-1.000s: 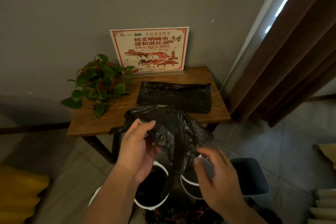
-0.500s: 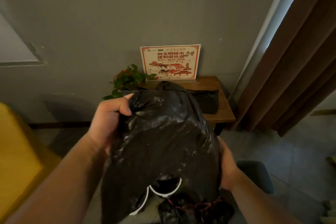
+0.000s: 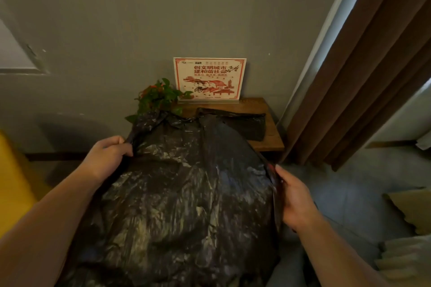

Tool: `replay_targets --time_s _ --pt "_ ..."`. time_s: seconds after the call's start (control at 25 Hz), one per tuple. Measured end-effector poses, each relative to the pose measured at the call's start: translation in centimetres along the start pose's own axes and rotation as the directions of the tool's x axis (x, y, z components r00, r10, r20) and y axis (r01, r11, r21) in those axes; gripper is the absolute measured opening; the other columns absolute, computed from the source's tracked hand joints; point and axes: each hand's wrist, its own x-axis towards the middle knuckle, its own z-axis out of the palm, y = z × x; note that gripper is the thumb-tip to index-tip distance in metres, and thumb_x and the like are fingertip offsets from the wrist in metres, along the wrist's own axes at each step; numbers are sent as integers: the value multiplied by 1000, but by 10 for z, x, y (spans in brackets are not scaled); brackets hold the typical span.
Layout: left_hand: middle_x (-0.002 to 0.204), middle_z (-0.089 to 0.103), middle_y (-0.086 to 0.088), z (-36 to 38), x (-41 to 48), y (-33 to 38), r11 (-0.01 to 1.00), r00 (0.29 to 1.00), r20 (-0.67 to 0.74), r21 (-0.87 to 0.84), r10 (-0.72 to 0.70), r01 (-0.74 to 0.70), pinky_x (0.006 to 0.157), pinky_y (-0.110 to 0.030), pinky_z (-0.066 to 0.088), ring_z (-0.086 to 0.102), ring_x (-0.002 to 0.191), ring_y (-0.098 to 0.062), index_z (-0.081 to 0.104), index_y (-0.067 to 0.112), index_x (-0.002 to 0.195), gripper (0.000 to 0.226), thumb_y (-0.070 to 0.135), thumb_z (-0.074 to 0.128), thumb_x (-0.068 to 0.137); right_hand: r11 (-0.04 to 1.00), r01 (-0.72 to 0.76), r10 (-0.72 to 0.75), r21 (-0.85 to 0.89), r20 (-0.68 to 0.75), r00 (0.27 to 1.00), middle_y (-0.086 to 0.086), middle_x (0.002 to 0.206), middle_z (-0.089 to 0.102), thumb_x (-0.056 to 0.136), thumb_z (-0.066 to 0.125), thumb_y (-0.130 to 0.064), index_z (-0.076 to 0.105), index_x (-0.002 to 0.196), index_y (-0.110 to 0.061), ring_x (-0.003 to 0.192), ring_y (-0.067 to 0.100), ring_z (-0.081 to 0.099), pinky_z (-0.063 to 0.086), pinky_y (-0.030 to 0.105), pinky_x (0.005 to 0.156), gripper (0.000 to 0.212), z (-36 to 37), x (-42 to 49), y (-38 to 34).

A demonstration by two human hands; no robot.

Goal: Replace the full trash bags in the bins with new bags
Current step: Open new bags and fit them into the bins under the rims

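Black trash bag [image 3: 182, 193] is spread wide between two hands, in front of a small wooden table [image 3: 270, 137]. One edge is gripped by the left hand [image 3: 105, 158], fingers curled. The right hand [image 3: 293, 198] pinches the other edge. On the table sit a folded black bag [image 3: 247, 123], a green plant [image 3: 158, 95] and a red-and-white sign [image 3: 210, 79]. Brown curtains [image 3: 363, 65] hang at the right.

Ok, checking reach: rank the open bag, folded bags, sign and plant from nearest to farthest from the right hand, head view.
1. The open bag: right edge in the right hand.
2. The folded bags: on the table ahead.
3. The sign, table's back, and the plant, its left: too close to call.
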Motion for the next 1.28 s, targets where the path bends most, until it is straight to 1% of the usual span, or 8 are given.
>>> replay_targets --time_s 0.12,0.2,0.32,0.44,0.68,1.04,1.16,1.28 --pt "84 72 -10 13 16 -28 975 994 -102 215 -31 53 71 -41 50 66 81 -29 67 15 84 14 24 76 91 979 167 -175 -113 -59 983 23 130 71 94 68 -31 76 123 -4 119 40 71 49 57 108 41 -3 -16 -14" --pt "109 68 -8 27 14 -35 900 991 -132 433 14 45 78 -40 51 63 93 -26 63 17 114 29 32 76 93 958 240 -256 -157 -88 963 25 124 73 88 74 -23 77 117 -2 116 41 72 51 59 107 36 -3 -24 -22" --pt "115 64 0 68 -15 -16 812 972 -51 561 229 -162 76 -38 54 65 98 -22 59 29 122 33 38 73 94 943 286 -297 -172 -42 954 25 118 75 93 72 -16 80 107 -2 113 41 73 56 55 99 21 2 -37 -26" --pt "84 72 14 132 -65 15 894 953 172 338 250 -296 60 -28 54 71 72 -5 69 40 97 9 49 71 94 934 274 -284 -231 -10 959 23 117 76 97 69 -13 81 108 -4 112 38 74 57 54 99 18 15 -42 -21" --pt "84 73 21 234 -111 27 916 879 375 151 296 -372 67 -25 52 69 76 4 74 45 91 34 76 65 82 878 305 -234 -369 225 946 17 118 77 97 70 -24 80 115 -13 113 31 75 62 37 90 24 12 -46 -23" --pt "90 77 -5 313 -117 23 996 970 228 -37 86 -79 85 -51 62 74 89 -28 73 29 89 14 33 68 101 783 255 -160 -568 213 964 7 101 82 93 74 -26 84 101 -23 100 22 79 61 44 93 13 -55 -9 -50" --pt "94 74 -15 330 -116 25 990 993 112 -139 27 -11 80 -48 57 70 92 -42 67 22 90 17 30 64 105 786 190 -177 -588 81 981 1 93 82 90 77 -24 84 93 -29 89 16 80 62 37 83 9 -85 9 -65" --pt "99 72 -17 333 -115 30 934 1000 29 -356 6 4 84 -48 58 71 90 -32 64 22 92 14 16 62 105 747 152 -180 -647 23 983 -4 81 80 89 78 -25 80 88 -34 75 10 77 59 26 61 9 -114 19 -83"
